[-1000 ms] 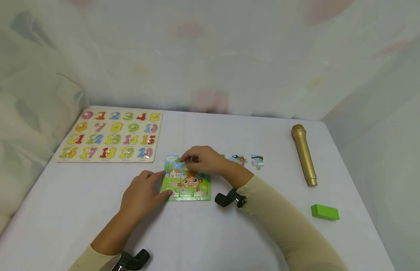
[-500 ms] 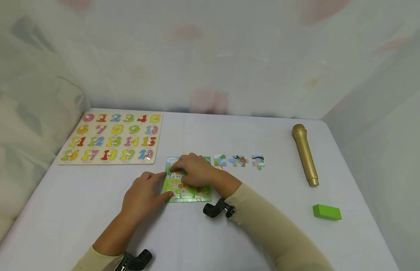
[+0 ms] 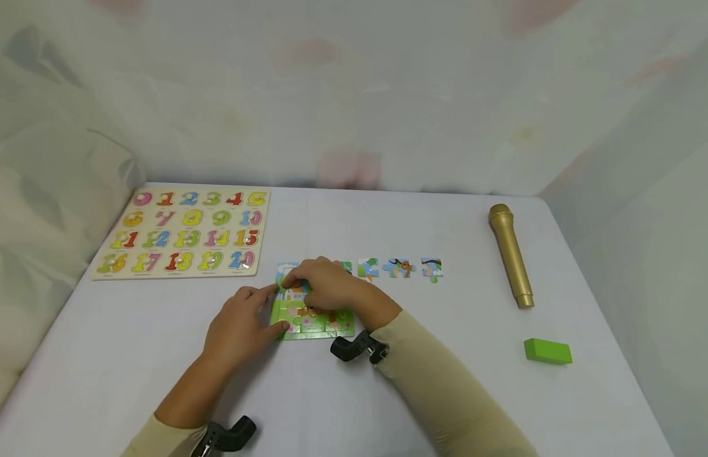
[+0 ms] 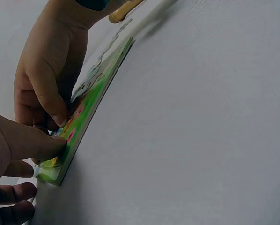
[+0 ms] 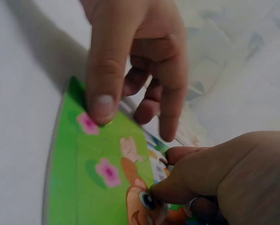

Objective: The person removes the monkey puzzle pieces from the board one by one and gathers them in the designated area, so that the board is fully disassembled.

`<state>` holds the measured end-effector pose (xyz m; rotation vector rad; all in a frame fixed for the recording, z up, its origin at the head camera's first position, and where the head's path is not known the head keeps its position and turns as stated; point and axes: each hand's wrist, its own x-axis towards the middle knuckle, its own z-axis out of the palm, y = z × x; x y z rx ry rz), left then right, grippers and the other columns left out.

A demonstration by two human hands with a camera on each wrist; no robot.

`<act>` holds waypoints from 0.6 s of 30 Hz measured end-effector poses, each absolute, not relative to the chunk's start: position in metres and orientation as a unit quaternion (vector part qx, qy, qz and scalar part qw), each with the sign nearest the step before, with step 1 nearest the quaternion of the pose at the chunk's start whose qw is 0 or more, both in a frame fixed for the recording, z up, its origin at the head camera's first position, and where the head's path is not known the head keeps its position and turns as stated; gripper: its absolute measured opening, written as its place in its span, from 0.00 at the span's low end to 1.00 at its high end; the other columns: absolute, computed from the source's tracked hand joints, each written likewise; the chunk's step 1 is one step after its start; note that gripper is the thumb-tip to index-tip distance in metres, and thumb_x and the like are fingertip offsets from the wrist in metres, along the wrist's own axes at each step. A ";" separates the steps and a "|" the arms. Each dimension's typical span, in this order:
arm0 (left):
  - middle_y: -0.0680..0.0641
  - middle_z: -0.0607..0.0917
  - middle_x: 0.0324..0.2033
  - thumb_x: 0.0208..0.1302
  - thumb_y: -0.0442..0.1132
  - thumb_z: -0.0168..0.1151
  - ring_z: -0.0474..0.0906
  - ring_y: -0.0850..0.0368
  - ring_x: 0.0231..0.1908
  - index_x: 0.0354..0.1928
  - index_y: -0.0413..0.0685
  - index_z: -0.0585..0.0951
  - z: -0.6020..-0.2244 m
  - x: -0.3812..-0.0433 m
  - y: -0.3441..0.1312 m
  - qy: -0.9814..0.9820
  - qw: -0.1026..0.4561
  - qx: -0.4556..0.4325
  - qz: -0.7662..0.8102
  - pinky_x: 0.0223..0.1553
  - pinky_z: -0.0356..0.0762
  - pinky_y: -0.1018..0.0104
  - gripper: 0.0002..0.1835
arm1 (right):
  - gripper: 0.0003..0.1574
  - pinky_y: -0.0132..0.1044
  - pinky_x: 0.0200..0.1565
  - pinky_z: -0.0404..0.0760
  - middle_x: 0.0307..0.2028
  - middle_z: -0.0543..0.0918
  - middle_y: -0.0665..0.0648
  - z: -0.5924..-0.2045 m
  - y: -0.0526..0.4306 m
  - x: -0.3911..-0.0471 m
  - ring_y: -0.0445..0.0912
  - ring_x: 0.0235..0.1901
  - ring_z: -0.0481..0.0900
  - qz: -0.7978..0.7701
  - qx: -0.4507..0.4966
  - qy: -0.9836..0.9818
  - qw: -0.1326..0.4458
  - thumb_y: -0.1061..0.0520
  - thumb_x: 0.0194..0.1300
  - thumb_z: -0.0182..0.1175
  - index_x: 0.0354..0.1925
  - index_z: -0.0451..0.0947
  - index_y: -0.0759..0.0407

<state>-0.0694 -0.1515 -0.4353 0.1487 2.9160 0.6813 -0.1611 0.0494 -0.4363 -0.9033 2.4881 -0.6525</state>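
A small jigsaw puzzle board (image 3: 315, 327) with a cartoon monkey, flowers and a house lies flat before me. My left hand (image 3: 237, 327) rests at its left side: the thumb (image 4: 51, 146) presses on the top face and the index finger touches the left edge. Over the upper left of the picture, my right hand (image 3: 329, 285) has its thumb (image 5: 168, 188) and index finger bent around a house-patterned puzzle piece (image 5: 160, 170), low against the board. The right hand covers much of the picture's middle. Loose puzzle pieces (image 3: 399, 268) lie in a row right of the board.
A wooden number board (image 3: 182, 231) with numerals 0 to 20 lies at the back left. Toward the right stand out a gold toy microphone (image 3: 511, 257) and a green block (image 3: 548, 351). Pale patterned cloth (image 3: 331, 95) rises behind the white table (image 3: 308, 400).
My right hand has moved left and down over the board, lowering onto the house area. One loose piece it had hidden now shows. The left hand stays at the board's side.
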 end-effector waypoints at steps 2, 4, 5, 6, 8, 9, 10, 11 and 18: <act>0.34 0.81 0.55 0.57 0.47 0.82 0.80 0.37 0.51 0.72 0.39 0.78 -0.435 -0.071 -0.151 0.969 0.074 0.052 0.228 0.47 0.80 0.41 0.42 | 0.30 0.56 0.69 0.68 0.62 0.81 0.42 -0.436 0.049 -0.162 0.47 0.68 0.71 -0.245 -0.319 0.892 0.209 0.61 0.69 0.66 0.65 0.84 0.38; 0.34 0.81 0.55 0.59 0.48 0.81 0.80 0.37 0.51 0.71 0.38 0.78 -0.434 -0.073 -0.151 0.969 0.076 0.053 0.227 0.48 0.80 0.41 0.40 | 0.30 0.55 0.69 0.67 0.62 0.82 0.42 -0.436 0.049 -0.162 0.47 0.69 0.71 -0.256 -0.315 0.889 0.210 0.62 0.68 0.66 0.65 0.85 0.39; 0.34 0.81 0.55 0.60 0.49 0.80 0.80 0.36 0.52 0.71 0.37 0.78 -0.434 -0.073 -0.151 0.970 0.077 0.053 0.226 0.48 0.80 0.40 0.40 | 0.31 0.54 0.70 0.67 0.62 0.82 0.42 -0.437 0.050 -0.162 0.47 0.69 0.71 -0.261 -0.314 0.889 0.209 0.63 0.68 0.66 0.64 0.85 0.39; 0.34 0.81 0.55 0.61 0.49 0.79 0.80 0.36 0.52 0.70 0.37 0.78 -0.434 -0.074 -0.151 0.970 0.078 0.052 0.225 0.49 0.80 0.40 0.39 | 0.31 0.53 0.70 0.67 0.62 0.82 0.42 -0.437 0.050 -0.161 0.46 0.69 0.71 -0.265 -0.313 0.888 0.208 0.63 0.68 0.66 0.64 0.85 0.39; 0.34 0.81 0.56 0.62 0.50 0.78 0.80 0.35 0.53 0.70 0.37 0.79 -0.434 -0.074 -0.150 0.971 0.077 0.049 0.221 0.49 0.80 0.39 0.39 | 0.32 0.51 0.70 0.67 0.62 0.82 0.43 -0.439 0.050 -0.161 0.46 0.69 0.71 -0.273 -0.314 0.886 0.205 0.64 0.67 0.66 0.65 0.85 0.40; 0.34 0.81 0.56 0.63 0.50 0.78 0.80 0.35 0.53 0.70 0.37 0.79 -0.435 -0.074 -0.150 0.972 0.077 0.047 0.219 0.50 0.80 0.39 0.38 | 0.32 0.50 0.70 0.68 0.62 0.82 0.43 -0.439 0.050 -0.160 0.46 0.69 0.71 -0.275 -0.315 0.886 0.203 0.64 0.67 0.66 0.65 0.85 0.41; 0.34 0.81 0.56 0.63 0.50 0.78 0.80 0.35 0.53 0.70 0.37 0.79 -0.435 -0.074 -0.150 0.972 0.077 0.044 0.218 0.49 0.80 0.39 0.38 | 0.32 0.49 0.70 0.68 0.62 0.83 0.43 -0.440 0.050 -0.160 0.46 0.69 0.71 -0.278 -0.315 0.885 0.201 0.65 0.66 0.66 0.65 0.85 0.41; 0.34 0.81 0.56 0.63 0.49 0.78 0.80 0.36 0.53 0.70 0.37 0.79 -0.436 -0.074 -0.149 0.972 0.076 0.042 0.216 0.49 0.80 0.40 0.38 | 0.32 0.48 0.70 0.67 0.62 0.83 0.43 -0.440 0.051 -0.160 0.45 0.69 0.71 -0.279 -0.315 0.885 0.199 0.65 0.66 0.66 0.65 0.85 0.41; 0.35 0.81 0.56 0.62 0.49 0.79 0.80 0.37 0.53 0.71 0.38 0.78 -0.436 -0.073 -0.145 0.973 0.081 0.032 0.214 0.46 0.81 0.42 0.39 | 0.31 0.44 0.70 0.67 0.60 0.84 0.42 -0.444 0.052 -0.161 0.43 0.66 0.73 -0.295 -0.315 0.880 0.198 0.65 0.66 0.67 0.64 0.86 0.42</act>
